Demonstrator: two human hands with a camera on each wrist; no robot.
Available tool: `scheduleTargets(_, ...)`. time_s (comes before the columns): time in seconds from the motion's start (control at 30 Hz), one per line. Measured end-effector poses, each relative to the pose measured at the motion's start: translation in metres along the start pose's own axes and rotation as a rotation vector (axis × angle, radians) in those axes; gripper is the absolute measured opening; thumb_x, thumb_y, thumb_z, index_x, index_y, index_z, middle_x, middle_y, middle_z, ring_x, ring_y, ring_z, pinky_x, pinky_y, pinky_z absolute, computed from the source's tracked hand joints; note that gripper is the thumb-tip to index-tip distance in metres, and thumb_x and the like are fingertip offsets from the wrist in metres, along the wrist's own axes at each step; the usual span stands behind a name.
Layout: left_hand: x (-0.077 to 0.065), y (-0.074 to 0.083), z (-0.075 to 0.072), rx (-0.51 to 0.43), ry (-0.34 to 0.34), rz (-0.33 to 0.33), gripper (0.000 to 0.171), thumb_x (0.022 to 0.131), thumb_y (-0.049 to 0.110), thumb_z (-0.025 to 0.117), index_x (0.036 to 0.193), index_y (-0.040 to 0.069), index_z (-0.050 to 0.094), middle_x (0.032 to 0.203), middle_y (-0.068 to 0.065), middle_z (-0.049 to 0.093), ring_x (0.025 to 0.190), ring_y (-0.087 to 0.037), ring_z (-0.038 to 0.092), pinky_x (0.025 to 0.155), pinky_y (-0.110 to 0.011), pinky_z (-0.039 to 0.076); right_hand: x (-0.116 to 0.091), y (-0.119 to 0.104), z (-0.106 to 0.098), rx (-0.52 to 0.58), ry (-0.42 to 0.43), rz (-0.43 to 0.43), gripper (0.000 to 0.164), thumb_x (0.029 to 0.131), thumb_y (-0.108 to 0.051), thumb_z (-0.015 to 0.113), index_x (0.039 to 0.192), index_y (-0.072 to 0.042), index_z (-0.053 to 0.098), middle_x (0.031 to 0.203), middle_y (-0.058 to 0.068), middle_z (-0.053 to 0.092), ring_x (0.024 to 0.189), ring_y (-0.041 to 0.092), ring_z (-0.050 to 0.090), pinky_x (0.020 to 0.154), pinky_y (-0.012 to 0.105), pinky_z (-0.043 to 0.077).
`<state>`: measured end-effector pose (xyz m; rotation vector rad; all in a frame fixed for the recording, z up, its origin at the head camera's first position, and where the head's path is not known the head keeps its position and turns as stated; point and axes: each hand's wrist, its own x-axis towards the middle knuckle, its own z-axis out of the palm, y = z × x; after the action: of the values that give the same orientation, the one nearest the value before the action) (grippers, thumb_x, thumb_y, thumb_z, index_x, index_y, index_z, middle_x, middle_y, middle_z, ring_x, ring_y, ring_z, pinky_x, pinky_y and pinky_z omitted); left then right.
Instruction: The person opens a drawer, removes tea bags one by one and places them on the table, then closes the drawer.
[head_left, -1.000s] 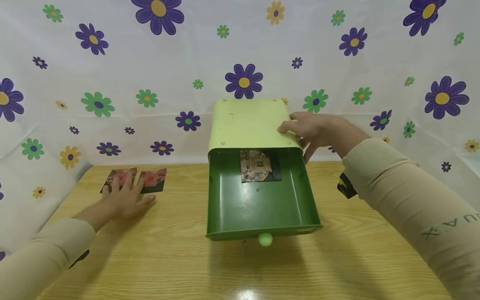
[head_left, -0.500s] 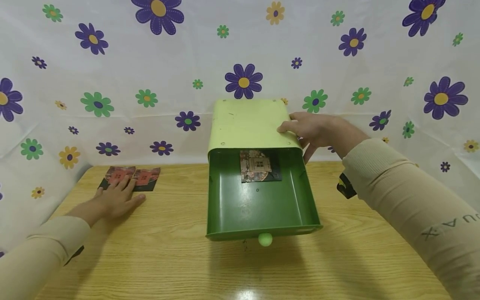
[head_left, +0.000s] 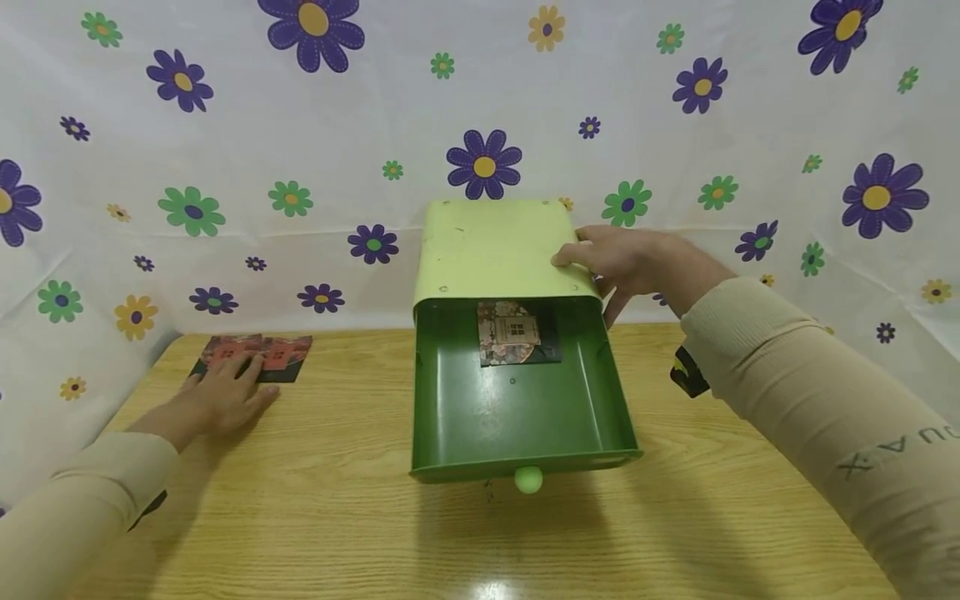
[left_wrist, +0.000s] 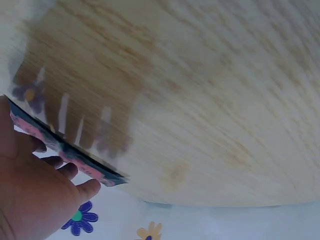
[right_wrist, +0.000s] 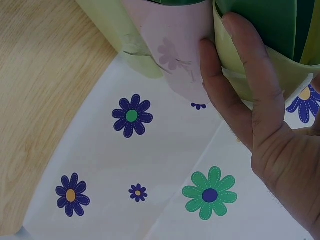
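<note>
At the left of the table, my left hand rests with outstretched fingers on two flat printed cards, dark with red panels, lying side by side. In the left wrist view, the cards show almost edge-on beside the fingers. My right hand grips the right side of a light green drawer box, its thumb on top. The right wrist view shows two fingers of that hand at the box's edge. The dark green drawer is pulled out; a card with a tan label lies inside.
The wooden table runs back to a white cloth printed with flowers. A round green knob sticks out from the drawer front.
My left hand has slid slightly left and toward me, and the two cards have come together, the right one moving left. The right hand and the box stay put.
</note>
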<state>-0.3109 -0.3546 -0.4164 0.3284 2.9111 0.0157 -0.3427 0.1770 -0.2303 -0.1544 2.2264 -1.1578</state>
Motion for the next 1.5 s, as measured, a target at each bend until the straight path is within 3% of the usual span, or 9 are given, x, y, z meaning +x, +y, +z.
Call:
scheduleTargets(0.17, 0.003, 0.012, -0.007, 0.013, 0.110, 0.073, 0.074, 0.108, 0.049, 0.029, 0.151, -0.010, 0.026, 0.154, -0.041, 0.019, 0.137, -0.062, 0.023, 0.108, -0.076, 0.022, 0.001, 0.000, 0.000, 0.001, 0.002, 0.007, 0.056, 0.105, -0.034, 0.043, 0.152, -0.011, 0.020, 0.136, 0.027, 0.047, 0.114, 0.047, 0.062, 0.078, 0.058, 0.058)
scheduleTargets(0.37, 0.001, 0.048, -0.038, 0.017, 0.251, 0.201, 0.064, 0.108, 0.039, 0.038, 0.150, -0.009, 0.031, 0.155, -0.038, 0.025, 0.138, -0.057, 0.031, 0.112, -0.068, 0.027, 0.001, 0.000, -0.001, -0.004, -0.002, 0.002, 0.055, 0.106, -0.034, 0.041, 0.150, -0.010, 0.021, 0.134, 0.027, 0.049, 0.112, 0.046, 0.063, 0.078, 0.058, 0.058)
scheduleTargets(0.73, -0.026, 0.123, -0.103, -0.120, 0.515, 0.370, 0.054, 0.104, 0.030, 0.053, 0.147, -0.001, 0.043, 0.152, -0.022, 0.043, 0.139, -0.042, 0.041, 0.114, -0.058, 0.033, -0.001, 0.000, -0.001, -0.010, -0.001, -0.003, 0.055, 0.105, -0.034, 0.041, 0.151, -0.012, 0.021, 0.134, 0.027, 0.049, 0.111, 0.046, 0.064, 0.079, 0.058, 0.058)
scheduleTargets(0.87, -0.036, 0.148, -0.116, -0.119, 0.606, 0.449, 0.049, 0.101, 0.024, 0.058, 0.143, 0.001, 0.050, 0.147, -0.019, 0.051, 0.135, -0.039, 0.048, 0.111, -0.057, 0.039, -0.001, 0.000, 0.000, -0.010, -0.003, -0.012, 0.053, 0.106, -0.033, 0.041, 0.150, -0.010, 0.022, 0.132, 0.028, 0.051, 0.108, 0.044, 0.066, 0.079, 0.059, 0.058)
scheduleTargets(1.1, -0.052, 0.189, -0.131, -0.087, 0.757, 0.649, 0.042, 0.095, 0.016, 0.064, 0.133, -0.001, 0.059, 0.136, -0.018, 0.060, 0.128, -0.036, 0.055, 0.104, -0.054, 0.046, -0.001, 0.000, 0.000, -0.007, -0.009, -0.019, 0.054, 0.105, -0.033, 0.042, 0.149, -0.009, 0.022, 0.132, 0.029, 0.050, 0.109, 0.044, 0.065, 0.079, 0.059, 0.058)
scheduleTargets(1.2, -0.056, 0.207, -0.137, -0.088, 0.793, 0.755, 0.036, 0.092, 0.011, 0.065, 0.125, -0.002, 0.063, 0.127, -0.016, 0.065, 0.121, -0.033, 0.059, 0.100, -0.051, 0.051, -0.001, 0.000, 0.000, -0.006, -0.008, -0.017, 0.053, 0.105, -0.033, 0.042, 0.149, -0.009, 0.022, 0.132, 0.028, 0.051, 0.109, 0.044, 0.066, 0.079, 0.059, 0.058)
scheduleTargets(1.33, -0.061, 0.231, -0.142, -0.087, 0.793, 0.883, 0.027, 0.087, 0.003, 0.064, 0.113, -0.002, 0.067, 0.113, -0.011, 0.069, 0.108, -0.026, 0.063, 0.090, -0.040, 0.056, -0.002, 0.000, 0.000, -0.011, -0.006, -0.019, 0.052, 0.105, -0.034, 0.041, 0.148, -0.010, 0.023, 0.132, 0.028, 0.052, 0.108, 0.044, 0.066, 0.079, 0.059, 0.058)
scheduleTargets(1.5, -0.062, 0.258, -0.142, -0.036, 0.660, 0.970, 0.025, 0.087, 0.002, 0.065, 0.111, 0.001, 0.069, 0.107, -0.007, 0.069, 0.101, -0.021, 0.064, 0.088, -0.032, 0.055, -0.002, 0.000, 0.000, -0.011, -0.006, -0.017, 0.052, 0.106, -0.034, 0.041, 0.148, -0.010, 0.023, 0.132, 0.029, 0.051, 0.109, 0.044, 0.066, 0.079, 0.059, 0.058)
